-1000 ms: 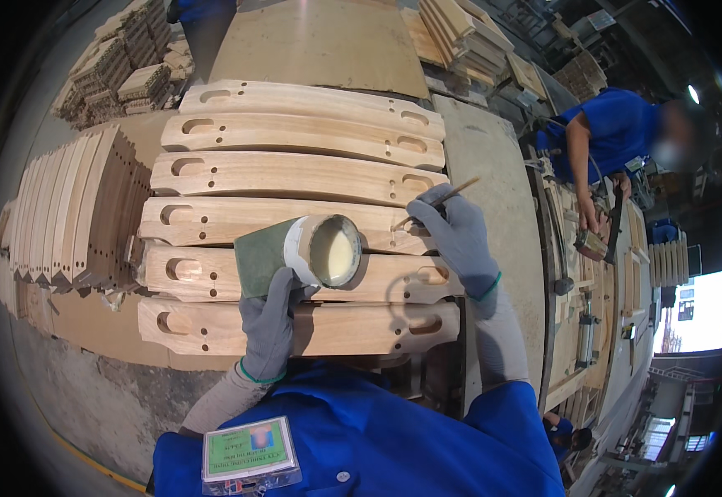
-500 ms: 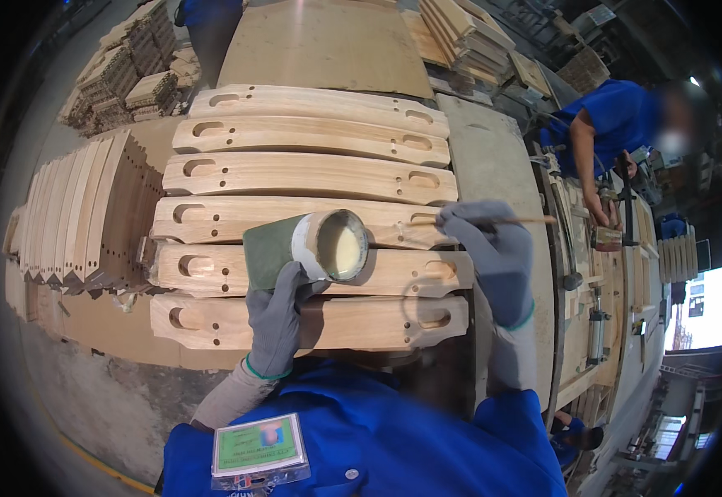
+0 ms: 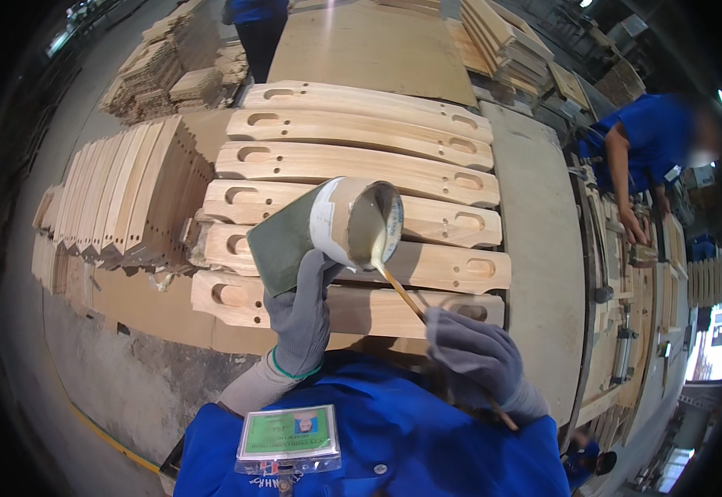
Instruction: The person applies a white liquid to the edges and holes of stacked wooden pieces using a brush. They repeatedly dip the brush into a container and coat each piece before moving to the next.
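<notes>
My gloved left hand (image 3: 301,319) is closed around a round cup (image 3: 340,219) with a white band, tilted so its mouth faces right. Pale cream liquid coats the inside. A dark green flat-sided piece (image 3: 282,244) sits against the cup's left side; whether the two are joined I cannot tell. My gloved right hand (image 3: 478,354) grips a thin wooden stick (image 3: 402,291), its tip at the cup's lower rim in the cream liquid. Beneath both hands lie several pale wooden boards (image 3: 352,163) in a row, each with slots and small holes near its ends.
More slotted boards (image 3: 120,186) stand packed on edge at the left. Wood stacks (image 3: 170,58) rise behind them, near a standing person (image 3: 259,33). At right, beyond a grey board surface (image 3: 539,215), a co-worker in blue (image 3: 647,137) works at a clamping bench (image 3: 613,290).
My right hand has come down and toward me from the boards' right end, bringing the stick's tip into the cup. The cup has tipped further, and the whole view has shifted.
</notes>
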`<state>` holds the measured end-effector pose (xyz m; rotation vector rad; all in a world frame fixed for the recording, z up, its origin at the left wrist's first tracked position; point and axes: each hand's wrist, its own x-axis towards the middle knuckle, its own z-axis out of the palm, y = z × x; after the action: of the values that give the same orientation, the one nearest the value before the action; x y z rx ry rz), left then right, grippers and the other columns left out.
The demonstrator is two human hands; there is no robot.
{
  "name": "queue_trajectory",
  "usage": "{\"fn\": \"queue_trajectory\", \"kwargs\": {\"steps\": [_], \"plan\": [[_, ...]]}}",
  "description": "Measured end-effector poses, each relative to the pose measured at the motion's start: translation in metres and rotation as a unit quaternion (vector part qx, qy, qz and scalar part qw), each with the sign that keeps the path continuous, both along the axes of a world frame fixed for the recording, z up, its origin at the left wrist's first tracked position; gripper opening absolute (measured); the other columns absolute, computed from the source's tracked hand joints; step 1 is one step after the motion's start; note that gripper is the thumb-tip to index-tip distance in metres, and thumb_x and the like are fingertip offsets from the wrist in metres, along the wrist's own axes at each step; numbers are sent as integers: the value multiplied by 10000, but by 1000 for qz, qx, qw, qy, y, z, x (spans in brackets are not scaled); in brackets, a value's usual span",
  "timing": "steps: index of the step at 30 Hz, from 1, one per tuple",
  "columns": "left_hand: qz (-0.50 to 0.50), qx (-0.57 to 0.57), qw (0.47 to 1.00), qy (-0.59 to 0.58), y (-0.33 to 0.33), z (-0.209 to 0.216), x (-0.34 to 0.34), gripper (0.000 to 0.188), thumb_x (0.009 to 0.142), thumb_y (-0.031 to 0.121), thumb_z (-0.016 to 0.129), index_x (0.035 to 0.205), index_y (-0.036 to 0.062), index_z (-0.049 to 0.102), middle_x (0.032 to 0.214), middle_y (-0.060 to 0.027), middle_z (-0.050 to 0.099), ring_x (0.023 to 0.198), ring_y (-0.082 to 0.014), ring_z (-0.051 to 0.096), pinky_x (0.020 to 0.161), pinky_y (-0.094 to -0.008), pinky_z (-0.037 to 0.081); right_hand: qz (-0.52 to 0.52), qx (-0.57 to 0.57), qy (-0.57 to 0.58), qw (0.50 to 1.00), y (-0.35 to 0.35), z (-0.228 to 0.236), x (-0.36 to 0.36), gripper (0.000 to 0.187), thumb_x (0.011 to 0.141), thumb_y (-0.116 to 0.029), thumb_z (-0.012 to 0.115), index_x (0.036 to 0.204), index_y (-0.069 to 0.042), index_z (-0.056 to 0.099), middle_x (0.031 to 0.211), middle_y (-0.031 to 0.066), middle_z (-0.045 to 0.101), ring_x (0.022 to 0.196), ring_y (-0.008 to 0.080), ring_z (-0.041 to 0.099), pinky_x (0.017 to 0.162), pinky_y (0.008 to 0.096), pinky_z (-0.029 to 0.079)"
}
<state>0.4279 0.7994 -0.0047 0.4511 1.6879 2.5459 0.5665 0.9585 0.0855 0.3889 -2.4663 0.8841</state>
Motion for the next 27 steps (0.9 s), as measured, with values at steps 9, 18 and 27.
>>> {"fn": "queue_trajectory", "kwargs": {"steps": [9,18,27], "plan": [[-76,126,987,-59,-7,16,8,250,918,11,507,1163,-30,540,1106,-138,598,957,-199,625,816,-345,557,-26,-309,27,950,-6,-8,-2,224,756,87,649,931,-21,559,979,218,633,920,366,649,801,436,542],[-96,95,981,-137,13,-2,10,247,920,45,519,1161,-10,526,1071,-114,615,918,-184,633,773,-308,560,-165,-465,101,864,3,-11,8,125,831,103,561,828,26,464,871,227,623,822,279,655,741,387,563],[-133,4,978,-160,16,-34,13,221,939,59,501,1142,-24,532,1044,-99,624,893,-144,627,733,-257,544,-347,-218,-107,906,70,-27,7,138,824,-85,648,838,53,637,759,110,656,640,146,631,593,250,493]]}}
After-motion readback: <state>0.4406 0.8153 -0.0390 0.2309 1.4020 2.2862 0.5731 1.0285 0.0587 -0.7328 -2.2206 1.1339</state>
